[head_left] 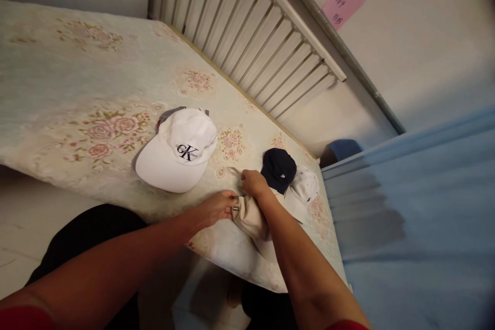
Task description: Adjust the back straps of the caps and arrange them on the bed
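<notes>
My left hand [217, 207] pinches the back strap and buckle of a beige cap [249, 219] that lies near the mattress's front edge. My right hand [253, 182] is closed on the strap's loose end just above it. A navy cap [278, 169] sits right behind my right hand, stacked on a white cap [305, 188]. Farther left lies a white cap with a black "CK" logo [178, 150], resting on something grey.
The floral mattress [77, 93] fills the left and middle. A white slatted frame [266, 46] leans along the wall behind it. A pink note [343, 2] is stuck on the wall. Blue fabric [417, 216] hangs at the right. My dark-clad knee [85, 237] is below.
</notes>
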A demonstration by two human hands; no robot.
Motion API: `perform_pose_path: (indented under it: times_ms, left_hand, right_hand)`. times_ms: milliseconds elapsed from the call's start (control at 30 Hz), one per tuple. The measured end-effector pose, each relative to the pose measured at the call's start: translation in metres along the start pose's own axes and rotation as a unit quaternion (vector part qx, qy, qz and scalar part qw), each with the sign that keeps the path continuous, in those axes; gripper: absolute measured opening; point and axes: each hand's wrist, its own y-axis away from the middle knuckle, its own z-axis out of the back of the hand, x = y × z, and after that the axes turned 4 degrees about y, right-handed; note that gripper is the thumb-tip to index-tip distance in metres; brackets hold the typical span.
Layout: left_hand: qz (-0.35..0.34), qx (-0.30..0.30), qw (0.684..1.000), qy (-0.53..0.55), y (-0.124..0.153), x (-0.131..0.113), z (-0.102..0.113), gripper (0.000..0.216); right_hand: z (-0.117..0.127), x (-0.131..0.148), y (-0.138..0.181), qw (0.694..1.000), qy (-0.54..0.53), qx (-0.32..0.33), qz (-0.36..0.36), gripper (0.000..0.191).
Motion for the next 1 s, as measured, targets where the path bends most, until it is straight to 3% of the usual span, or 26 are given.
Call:
perform_pose_path:
  times_ms: [100,300,633,1000]
  left_hand:
    - [0.013,0.007,1.0,0.015,0.001,-0.005,-0.002,0.019]
    - [-0.039,0.033,0.996,0.071,0.001,-0.016,-0.005,0.019]
    - [-0.103,0.049,0.985,0.133,-0.003,-0.034,0.002,0.026]
    - [-0.116,0.06,0.982,0.133,-0.001,-0.051,0.005,0.022]
  right_hand:
    - [0.014,-0.006,0.006,0.998,-0.049,-0.025,0.015,0.024]
    - [0.044,-0.015,0.025,0.985,-0.155,-0.036,0.071,0.024]
    - [0.089,-0.022,0.045,0.954,-0.23,-0.145,0.127,0.03]
    - [0.117,-0.024,0.05,0.93,-0.254,-0.243,0.106,0.026]
